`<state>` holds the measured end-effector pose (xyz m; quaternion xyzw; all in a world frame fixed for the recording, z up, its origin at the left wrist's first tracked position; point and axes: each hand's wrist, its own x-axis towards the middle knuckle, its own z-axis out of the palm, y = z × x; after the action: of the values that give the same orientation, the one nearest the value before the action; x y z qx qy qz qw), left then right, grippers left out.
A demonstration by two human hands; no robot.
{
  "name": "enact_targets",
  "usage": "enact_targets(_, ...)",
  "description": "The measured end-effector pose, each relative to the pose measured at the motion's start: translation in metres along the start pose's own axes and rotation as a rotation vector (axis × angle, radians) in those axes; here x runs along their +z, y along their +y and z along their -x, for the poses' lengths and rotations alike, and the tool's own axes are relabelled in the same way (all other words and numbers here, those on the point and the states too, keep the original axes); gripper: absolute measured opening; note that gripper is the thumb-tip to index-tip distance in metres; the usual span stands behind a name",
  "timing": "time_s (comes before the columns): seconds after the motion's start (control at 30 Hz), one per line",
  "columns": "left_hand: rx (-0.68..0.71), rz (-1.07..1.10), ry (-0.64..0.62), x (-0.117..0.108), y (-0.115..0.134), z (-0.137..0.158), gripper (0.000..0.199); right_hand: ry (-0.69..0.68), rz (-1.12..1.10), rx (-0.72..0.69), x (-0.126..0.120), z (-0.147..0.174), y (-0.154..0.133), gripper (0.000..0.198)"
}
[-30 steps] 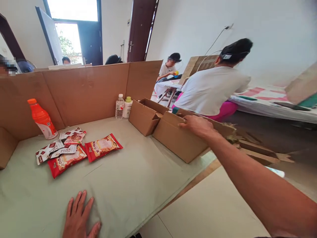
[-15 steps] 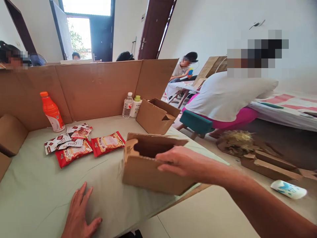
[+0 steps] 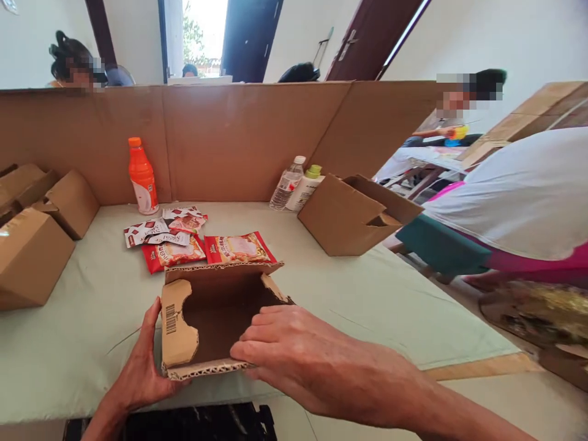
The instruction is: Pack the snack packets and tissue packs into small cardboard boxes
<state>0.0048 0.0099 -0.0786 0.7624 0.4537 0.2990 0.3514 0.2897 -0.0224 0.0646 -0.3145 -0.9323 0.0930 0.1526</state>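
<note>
An open cardboard box (image 3: 177, 349) sits close to me, its empty dark inside facing up and a barcode on its left flap. My right hand (image 3: 294, 355) is closed around the box's near edge, fingers hooked over the rim. Against the left side of the box, my left hand (image 3: 142, 367) grips with its thumb at the near bottom corner. Just behind the box lie a red snack packet (image 3: 239, 247), another red packet (image 3: 158, 260) and several white-and-brown sachets (image 3: 144, 231) on top of it.
An orange bottle (image 3: 143, 177) stands by the cardboard screen (image 3: 257, 141). A clear water bottle (image 3: 287, 184) and a white green-capped bottle (image 3: 301, 191) are beside another cardboard box (image 3: 344, 214). More boxes (image 3: 37, 257) stand at left. A person in a white shirt (image 3: 528, 190) sits at right.
The box has moved left across the table to right in front of me, still in my right hand. My left hand has come from the tabletop onto its left side. The view has turned right.
</note>
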Motion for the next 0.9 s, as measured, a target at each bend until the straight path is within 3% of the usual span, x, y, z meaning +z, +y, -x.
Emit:
enact_targets(0.13, 0.027, 0.088, -0.071, -0.003, 0.002, 0.004, 0.121, 0.07, -0.215, 0.065, -0.011, 0.008, 0.003, 0.019)
enact_targets(0.23, 0.046, 0.079, -0.069, -0.004, 0.004, 0.006, 0.118, 0.34, -0.248, 0.261, -0.013, 0.019, 0.018, 0.022)
enact_targets(0.33, -0.031, 0.036, -0.077, -0.006, 0.005, 0.009, 0.12, 0.543, -0.214, 0.502, 0.004, 0.028, 0.043, 0.023)
enact_targets(0.5, -0.086, -0.011, -0.034, -0.008, -0.009, 0.018, 0.123, 0.44, -0.484, 0.658, 0.058, 0.026, 0.07, 0.04)
enact_targets(0.57, -0.088, 0.039, -0.002, -0.01, -0.017, 0.023, 0.119, 0.461, -0.543, 0.681, 0.074, 0.019, 0.07, 0.043)
enact_targets(0.7, -0.164, 0.116, 0.012, -0.021, -0.032, 0.035, 0.114, 0.498, -0.656, 0.657, 0.086, 0.003, 0.067, 0.043)
enact_targets(0.83, -0.256, 0.04, -0.033, -0.03, -0.061, 0.053, 0.12, 0.476, -0.682, 0.628, 0.089, -0.007, 0.07, 0.043)
enact_targets(0.9, -0.284, -0.016, 0.008, -0.03, -0.079, 0.062, 0.119, 0.447, -0.678, 0.628, 0.091, -0.008, 0.073, 0.044)
